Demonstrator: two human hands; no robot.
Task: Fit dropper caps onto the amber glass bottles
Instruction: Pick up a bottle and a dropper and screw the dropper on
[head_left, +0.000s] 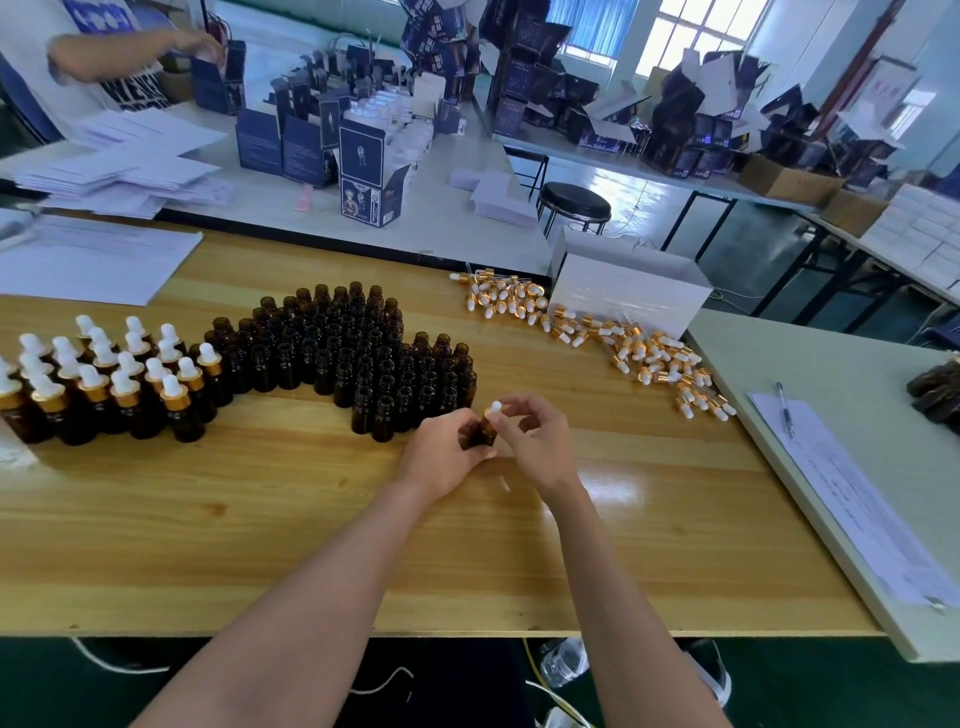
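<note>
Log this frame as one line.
step: capping | left hand: holds amber bottle | right hand: pinches dropper cap on it | capped bottles: far left | loose caps: right

A long, light-brown wooden table (260, 519) with a glossy top fills the foreground, butted against a pale grey-white table (857, 353) on the right. Behind it stand white worktables (441, 228) piled with dark blue printed cartons (363, 156). A round black stool (574, 200) sits on the shiny green floor (769, 228). Daylight enters through tall windows (696, 31) beside a blue curtain (592, 21).
</note>
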